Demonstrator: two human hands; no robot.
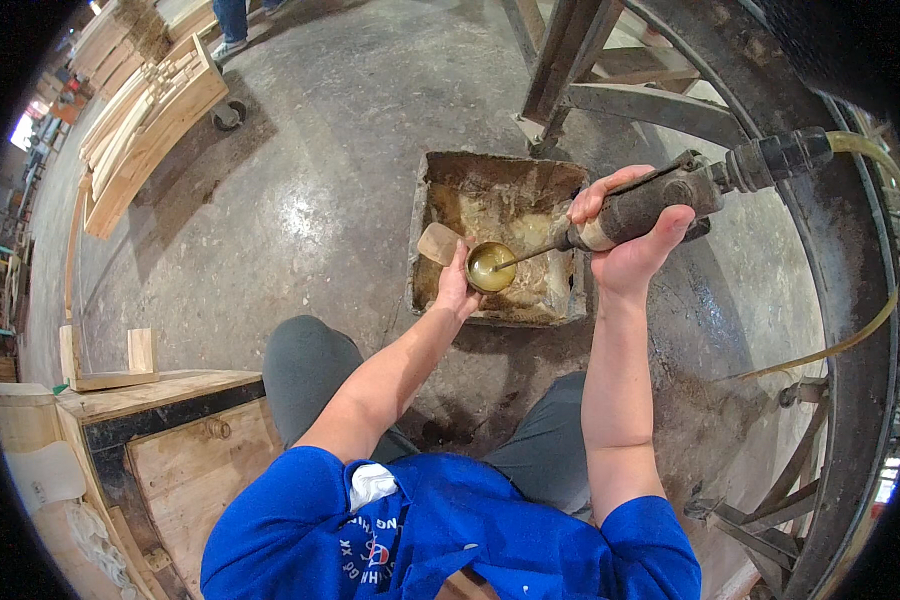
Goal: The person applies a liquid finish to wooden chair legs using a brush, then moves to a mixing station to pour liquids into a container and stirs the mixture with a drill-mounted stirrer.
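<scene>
My left hand (454,290) is closed around a small round cup (491,268) of cloudy yellowish liquid. A pale tan, rounded block (437,243) shows beside its fingertips; I cannot tell how it is held. My right hand (630,245) grips a dark, worn, hand-held air tool (660,207), wrapped around its body from below. From the tool's nose a thin metal rod (535,256) slants left, its tip inside the cup. Below both hands, a square, stained tray (422,200) crusted with brownish-yellow residue rests on the floor.
A clear yellowish hose (875,155) runs from the tool's black coupling (780,160) down the right side. A dark metal frame (850,300) curves along the right. A wheeled wooden cart (150,150) stands far left, a wooden box (185,440) near left. Another person's leg (231,20) shows at the top.
</scene>
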